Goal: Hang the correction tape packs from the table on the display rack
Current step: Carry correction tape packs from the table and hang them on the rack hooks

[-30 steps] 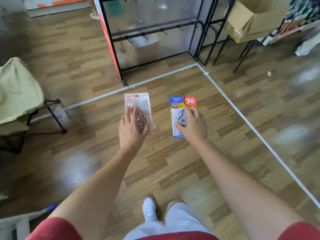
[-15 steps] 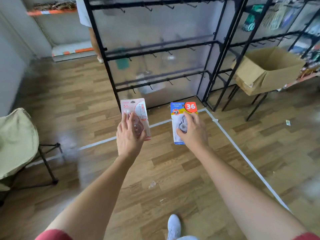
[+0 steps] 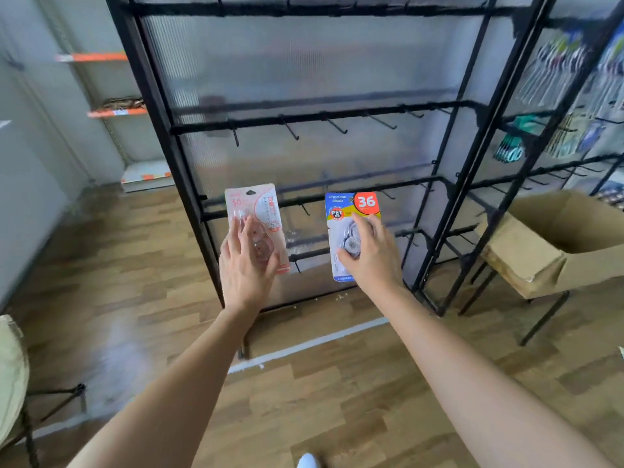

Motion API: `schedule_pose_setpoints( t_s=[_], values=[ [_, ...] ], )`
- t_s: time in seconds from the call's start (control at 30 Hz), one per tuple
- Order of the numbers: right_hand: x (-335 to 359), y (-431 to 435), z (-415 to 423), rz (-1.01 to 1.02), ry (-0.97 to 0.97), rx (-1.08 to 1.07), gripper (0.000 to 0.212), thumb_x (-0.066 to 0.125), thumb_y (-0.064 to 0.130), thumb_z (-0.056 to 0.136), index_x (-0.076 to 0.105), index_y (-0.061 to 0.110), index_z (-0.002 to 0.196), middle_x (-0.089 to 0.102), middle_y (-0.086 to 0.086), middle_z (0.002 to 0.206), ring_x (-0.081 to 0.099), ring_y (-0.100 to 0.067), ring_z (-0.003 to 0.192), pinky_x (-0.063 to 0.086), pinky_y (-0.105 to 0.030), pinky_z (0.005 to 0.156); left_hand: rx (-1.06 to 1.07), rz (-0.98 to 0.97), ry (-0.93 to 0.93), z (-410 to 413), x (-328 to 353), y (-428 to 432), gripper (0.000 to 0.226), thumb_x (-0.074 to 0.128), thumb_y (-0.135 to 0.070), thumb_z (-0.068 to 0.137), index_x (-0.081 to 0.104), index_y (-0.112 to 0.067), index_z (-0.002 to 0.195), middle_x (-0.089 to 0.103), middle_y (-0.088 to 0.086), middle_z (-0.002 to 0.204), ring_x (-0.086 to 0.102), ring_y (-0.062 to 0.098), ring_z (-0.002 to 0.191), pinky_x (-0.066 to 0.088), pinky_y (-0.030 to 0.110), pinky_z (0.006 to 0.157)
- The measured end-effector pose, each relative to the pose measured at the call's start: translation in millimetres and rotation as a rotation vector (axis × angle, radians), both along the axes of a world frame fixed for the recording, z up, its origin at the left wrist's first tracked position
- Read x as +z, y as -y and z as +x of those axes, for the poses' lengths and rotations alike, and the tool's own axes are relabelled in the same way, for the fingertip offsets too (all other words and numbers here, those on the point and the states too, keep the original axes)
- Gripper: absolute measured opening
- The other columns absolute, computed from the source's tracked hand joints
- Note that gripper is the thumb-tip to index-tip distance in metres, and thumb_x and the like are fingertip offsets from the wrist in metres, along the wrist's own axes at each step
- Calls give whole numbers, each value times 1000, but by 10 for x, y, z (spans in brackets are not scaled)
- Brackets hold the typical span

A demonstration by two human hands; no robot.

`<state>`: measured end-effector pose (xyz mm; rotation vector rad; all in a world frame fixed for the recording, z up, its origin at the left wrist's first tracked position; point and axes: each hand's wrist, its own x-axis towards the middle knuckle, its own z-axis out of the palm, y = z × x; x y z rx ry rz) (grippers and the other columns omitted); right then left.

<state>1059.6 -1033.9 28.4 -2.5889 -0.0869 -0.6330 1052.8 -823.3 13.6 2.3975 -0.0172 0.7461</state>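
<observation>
**Q:** Orientation of packs?
**A:** Pink pack (image 3: 256,211) upright, long axis vertical, hang hole uppermost. Left hand (image 3: 246,268) grips it, fingers spread on its face. Blue pack (image 3: 351,211) also upright, right hand (image 3: 371,255) fingers curled round its blister.
**Q:** Clearance?
**A:** Both in the air before the display rack (image 3: 162,106), level with its lower rails. Cardboard box (image 3: 557,231) well apart, rightward.

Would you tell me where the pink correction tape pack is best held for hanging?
Grip its lower half over the blister, from below, as the left hand does: the pink pack stands upright with its hang hole at the top, which must stay free.
</observation>
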Motion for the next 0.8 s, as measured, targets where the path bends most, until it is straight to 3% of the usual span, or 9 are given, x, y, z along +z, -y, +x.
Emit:
schedule_pose_setpoints(
  t_s=[0.23, 0.4, 0.6, 0.8],
  values=[
    [542, -115, 1378, 25, 146, 28, 62, 66, 31, 85, 41, 14, 139, 39, -9, 141, 45, -30, 115, 47, -42, 88, 42, -19, 129, 1286, 622, -104, 73, 67, -27, 86, 29, -13, 148, 20, 14, 156, 28, 36, 136, 25, 46, 111],
    [873, -187, 2074, 66, 268, 81, 58, 71, 25, 80, 49, 9, 132, 46, -14, 133, 50, -36, 106, 48, -46, 83, 71, -9, 239, 1928, 1134, -222, 72, 64, -29, 88, 28, -15, 148, 17, 11, 157, 21, 31, 139, 22, 46, 113],
    [1128, -231, 2671, 64, 367, 177, 58, 72, 25, 79, 51, 8, 129, 50, -15, 130, 51, -35, 110, 48, -44, 84, 131, 26, 393, 2468, 1534, -320, 70, 61, -35, 89, 28, -16, 148, 15, 9, 158, 19, 26, 140, 19, 41, 113],
    [1309, -214, 3045, 78, 411, 267, 59, 73, 25, 80, 49, 7, 132, 48, -15, 133, 49, -33, 116, 46, -41, 86, 182, 33, 417, 2766, 1673, -295, 71, 53, -44, 88, 26, -19, 149, 14, 9, 158, 17, 26, 141, 19, 43, 113]
  ],
)
